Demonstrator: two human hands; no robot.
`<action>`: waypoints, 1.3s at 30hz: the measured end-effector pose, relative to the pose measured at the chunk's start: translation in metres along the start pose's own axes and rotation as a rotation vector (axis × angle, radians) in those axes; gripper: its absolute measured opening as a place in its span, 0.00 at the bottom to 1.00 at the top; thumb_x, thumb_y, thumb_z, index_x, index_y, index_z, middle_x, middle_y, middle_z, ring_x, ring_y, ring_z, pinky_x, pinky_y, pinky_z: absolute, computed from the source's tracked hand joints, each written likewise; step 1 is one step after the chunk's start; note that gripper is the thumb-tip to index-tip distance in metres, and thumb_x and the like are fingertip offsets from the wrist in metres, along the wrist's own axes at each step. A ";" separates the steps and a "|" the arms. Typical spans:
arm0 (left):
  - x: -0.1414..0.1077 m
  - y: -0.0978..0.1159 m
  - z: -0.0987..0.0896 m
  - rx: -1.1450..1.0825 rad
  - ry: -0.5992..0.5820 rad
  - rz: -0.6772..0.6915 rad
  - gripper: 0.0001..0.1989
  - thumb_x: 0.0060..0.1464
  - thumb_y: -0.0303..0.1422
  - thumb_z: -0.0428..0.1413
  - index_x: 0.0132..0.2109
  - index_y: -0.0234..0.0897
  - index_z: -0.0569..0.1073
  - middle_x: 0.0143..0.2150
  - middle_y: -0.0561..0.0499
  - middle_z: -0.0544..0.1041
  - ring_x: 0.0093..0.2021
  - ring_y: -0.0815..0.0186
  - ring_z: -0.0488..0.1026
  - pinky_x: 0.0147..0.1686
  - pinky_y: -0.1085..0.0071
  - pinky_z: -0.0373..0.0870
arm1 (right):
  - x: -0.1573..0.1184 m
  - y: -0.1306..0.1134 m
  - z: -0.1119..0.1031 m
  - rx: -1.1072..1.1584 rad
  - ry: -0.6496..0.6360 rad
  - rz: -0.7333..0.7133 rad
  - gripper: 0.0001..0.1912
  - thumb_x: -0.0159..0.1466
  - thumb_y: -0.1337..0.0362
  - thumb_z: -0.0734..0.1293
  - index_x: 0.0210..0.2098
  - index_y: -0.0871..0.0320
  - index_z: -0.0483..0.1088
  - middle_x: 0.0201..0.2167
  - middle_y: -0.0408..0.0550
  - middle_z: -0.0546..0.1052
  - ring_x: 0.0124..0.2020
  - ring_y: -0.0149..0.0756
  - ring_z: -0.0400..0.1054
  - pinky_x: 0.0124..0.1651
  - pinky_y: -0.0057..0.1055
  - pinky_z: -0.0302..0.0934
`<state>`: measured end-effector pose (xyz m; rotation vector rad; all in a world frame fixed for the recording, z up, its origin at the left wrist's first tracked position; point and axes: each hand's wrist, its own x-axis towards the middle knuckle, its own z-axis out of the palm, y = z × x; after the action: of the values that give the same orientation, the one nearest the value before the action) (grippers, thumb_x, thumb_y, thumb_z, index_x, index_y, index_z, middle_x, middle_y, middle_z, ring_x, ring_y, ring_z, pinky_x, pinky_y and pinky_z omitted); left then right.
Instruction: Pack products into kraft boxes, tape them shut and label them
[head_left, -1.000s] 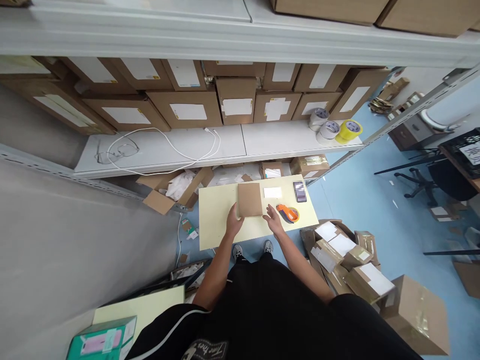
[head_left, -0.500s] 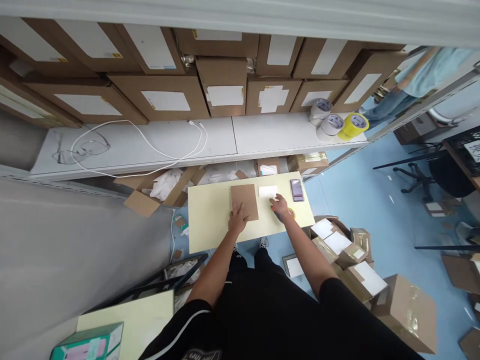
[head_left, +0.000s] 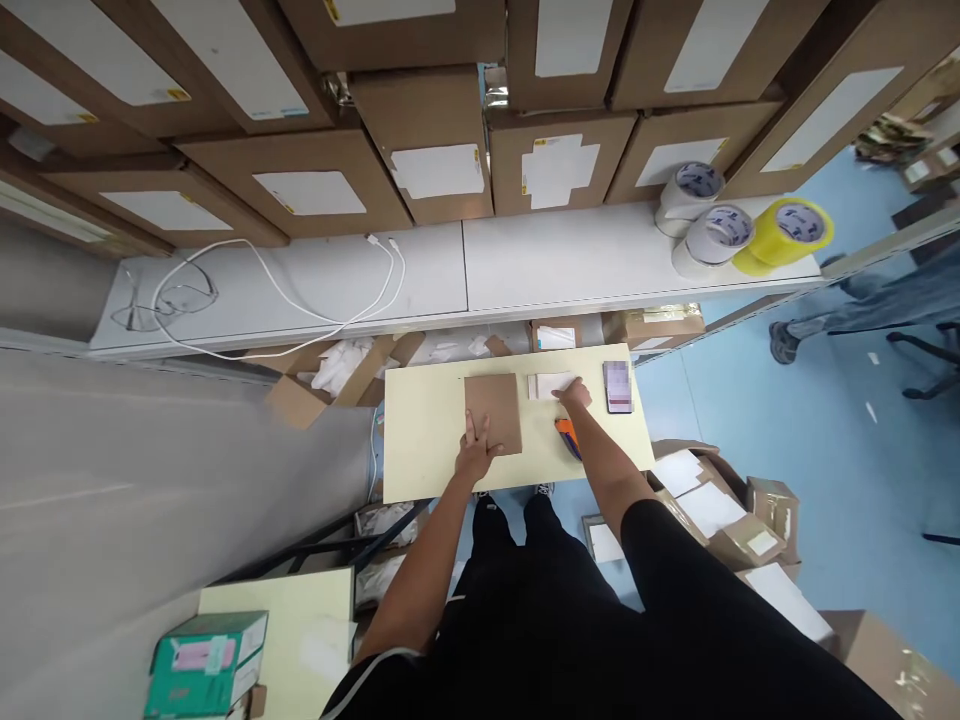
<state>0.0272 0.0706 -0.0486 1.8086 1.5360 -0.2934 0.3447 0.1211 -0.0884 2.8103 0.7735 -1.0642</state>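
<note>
On the pale yellow table (head_left: pixel 424 430) lies a flat brown cardboard piece (head_left: pixel 493 400). My left hand (head_left: pixel 475 450) rests on its lower left part with the fingers spread. To the right, my right hand (head_left: pixel 574 392) has its fingers closed at the right end of a small white stack of paper or cards (head_left: pixel 544 387). An orange and dark tape dispenser or cutter (head_left: pixel 568 436) lies below my right hand, touched by neither hand. A phone (head_left: pixel 619 387) lies at the table's right side.
A grey shelf (head_left: pixel 540 255) behind the table holds labelled cartons (head_left: pixel 300 200), a white cable (head_left: pixel 259 250) and tape rolls (head_left: pixel 791 232). Packed boxes (head_left: pixel 750 530) stand at the lower right. A green box (head_left: pixel 206 665) sits lower left. A person's leg (head_left: pixel 877 300) shows at right.
My right hand has let go of the orange and dark tool, moved up and right, and closed on the white stack. My left hand stays on the cardboard. The view has shifted.
</note>
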 end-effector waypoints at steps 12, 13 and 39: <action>-0.003 0.013 -0.018 0.041 -0.028 -0.059 0.44 0.63 0.52 0.54 0.79 0.56 0.46 0.81 0.49 0.23 0.69 0.41 0.68 0.65 0.48 0.68 | -0.063 0.044 -0.064 -0.071 0.081 -0.439 0.08 0.72 0.61 0.66 0.43 0.54 0.77 0.42 0.55 0.82 0.45 0.46 0.76 0.41 0.31 0.60; -0.004 0.015 -0.021 0.048 -0.031 -0.066 0.44 0.62 0.52 0.55 0.79 0.56 0.46 0.81 0.49 0.23 0.69 0.41 0.68 0.64 0.47 0.68 | -0.071 0.048 -0.067 -0.070 0.094 -0.454 0.08 0.72 0.59 0.67 0.41 0.54 0.76 0.40 0.54 0.82 0.43 0.45 0.76 0.39 0.31 0.59; -0.031 0.156 -0.079 -0.368 0.556 0.494 0.12 0.65 0.36 0.58 0.47 0.46 0.86 0.58 0.46 0.82 0.59 0.51 0.76 0.59 0.54 0.72 | -0.130 0.105 -0.087 0.598 0.029 -0.824 0.33 0.61 0.66 0.71 0.66 0.47 0.70 0.68 0.52 0.70 0.42 0.40 0.79 0.51 0.42 0.75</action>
<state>0.1418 0.0963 0.0845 1.9718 1.3038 0.7343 0.3637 -0.0098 0.0455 2.9819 2.0232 -1.5516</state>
